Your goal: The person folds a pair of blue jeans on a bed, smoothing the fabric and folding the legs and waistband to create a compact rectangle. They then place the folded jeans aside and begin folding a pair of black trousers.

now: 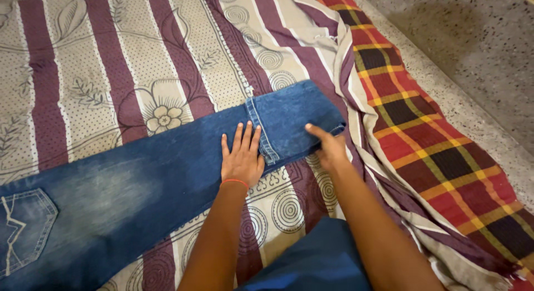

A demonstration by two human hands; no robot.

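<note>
No packages, labels, signs or screens.

The jeans point(139, 185) run off the left and bottom edges; the right hand point(329, 149) is motion-blurred, its fingertips indistinct.

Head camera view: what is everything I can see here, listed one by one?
jeans: one pair, blue denim, laid flat across the sheet from lower left to centre, leg end folded back on itself, a stitched back pocket at far left
patterned sheet: one, cream with maroon stripes, flowers and circles, spread under the jeans
plaid cloth: one, red, yellow and dark checks, lying along the sheet's right edge
floor: grey speckled stone, upper right
blue cloth: one piece, plain dark blue, bottom centre between the arms; what it is cannot be told
left hand: flat, fingers spread, pressing the jeans beside the fold, red band on the wrist
right hand: on the folded leg end near its edge
</note>
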